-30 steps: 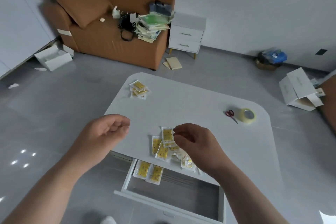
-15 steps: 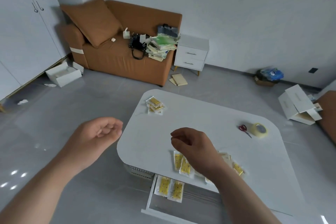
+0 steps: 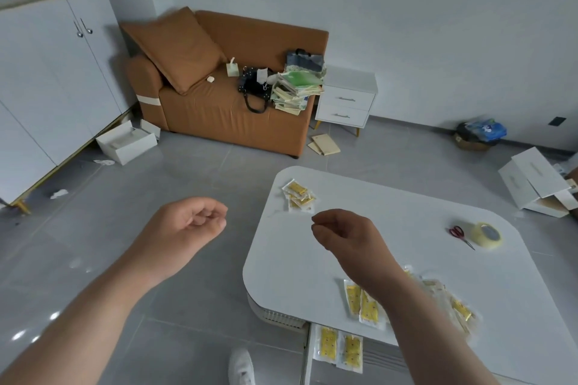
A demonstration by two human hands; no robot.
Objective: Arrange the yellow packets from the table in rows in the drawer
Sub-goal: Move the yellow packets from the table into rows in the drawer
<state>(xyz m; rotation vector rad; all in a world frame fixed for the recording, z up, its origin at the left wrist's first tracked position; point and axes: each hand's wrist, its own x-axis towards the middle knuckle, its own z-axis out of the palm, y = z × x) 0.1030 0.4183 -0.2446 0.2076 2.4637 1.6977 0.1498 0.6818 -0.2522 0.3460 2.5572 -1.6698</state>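
Observation:
A white table [image 3: 406, 222] fills the right of the view. A small heap of yellow packets [image 3: 298, 195] lies at its far left corner. More yellow packets [image 3: 364, 302] lie scattered by the near edge, partly under my right forearm. Below that edge the open drawer [image 3: 308, 353] holds two packets [image 3: 339, 348] side by side. My right hand [image 3: 345, 236] hovers over the table just this side of the far heap, fingers curled, nothing in it. My left hand [image 3: 184, 228] hangs over the floor left of the table, loosely curled and holding nothing.
Red-handled scissors [image 3: 459, 234] and a roll of tape [image 3: 486, 234] lie on the table's right side. Beyond stand an orange sofa [image 3: 225, 109], a white nightstand [image 3: 345, 101], a white cabinet [image 3: 47, 78] and cardboard boxes [image 3: 534, 186]. A white shoe [image 3: 240, 366] shows on the floor.
The view swung left and up, so the table slid right in frame. My right hand left the near packets and moved toward the far heap. My left hand stayed curled.

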